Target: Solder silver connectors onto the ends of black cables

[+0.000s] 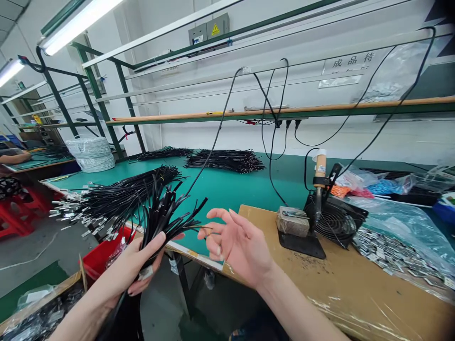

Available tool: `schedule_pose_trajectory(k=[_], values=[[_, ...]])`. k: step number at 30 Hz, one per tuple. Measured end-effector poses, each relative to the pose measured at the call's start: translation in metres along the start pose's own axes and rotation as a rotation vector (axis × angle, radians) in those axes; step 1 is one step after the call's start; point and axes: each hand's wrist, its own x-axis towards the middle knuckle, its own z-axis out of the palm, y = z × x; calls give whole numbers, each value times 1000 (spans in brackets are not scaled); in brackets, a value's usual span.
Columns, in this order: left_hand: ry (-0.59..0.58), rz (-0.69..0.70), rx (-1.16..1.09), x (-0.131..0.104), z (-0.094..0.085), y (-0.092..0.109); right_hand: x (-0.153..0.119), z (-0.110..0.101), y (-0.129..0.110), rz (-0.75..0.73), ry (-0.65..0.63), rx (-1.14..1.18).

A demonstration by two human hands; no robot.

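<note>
**Lin:** Nearest the camera, the left hand [137, 265] is closed around a bundle [161, 213] of black wires. It grips the bundle low, and the cut ends fan out above the thumb, over the near edge of the bench [231, 189].

**Ode:** And the right hand [236, 244]?

**Lin:** It is open and holds nothing. The fingers [220, 218] are spread and a little curled, just right of the fanned ends. One thin strand seems to reach to the fingertips, but it is too fine to say whether they touch it.

**Ode:** How should one wire be taken out well?

**Lin:** I think the left hand should keep the grip firm but low, so the tips stay apart. The right hand should pinch only one tip, near its end, and draw it along its length, not sideways, or the neighbours will come with it.

**Ode:** What is around them?

**Lin:** On the far left lies a pile [117, 196] of wires with metal ends. On the right, on cardboard [355, 284], a soldering iron [319, 184] stands in front of a small fan [337, 220]. It is well apart from both hands, and loose wires should stay away from it.
</note>
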Motion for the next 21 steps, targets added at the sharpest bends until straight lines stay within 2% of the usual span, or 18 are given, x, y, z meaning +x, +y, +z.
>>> schedule_pose_trajectory(k=[5, 10, 14, 17, 21], values=[[190, 36, 140, 2, 7, -2, -3, 8, 1, -19, 165, 286], [319, 145, 300, -1, 21, -7, 9, 8, -13, -49, 266, 339], [308, 193, 400, -2, 24, -10, 17, 14, -20, -88, 205, 191], [291, 175, 457, -1, 20, -10, 18, 21, -19, -116, 128, 50], [334, 148, 469, 0, 17, -7, 11, 26, -12, -152, 67, -90]])
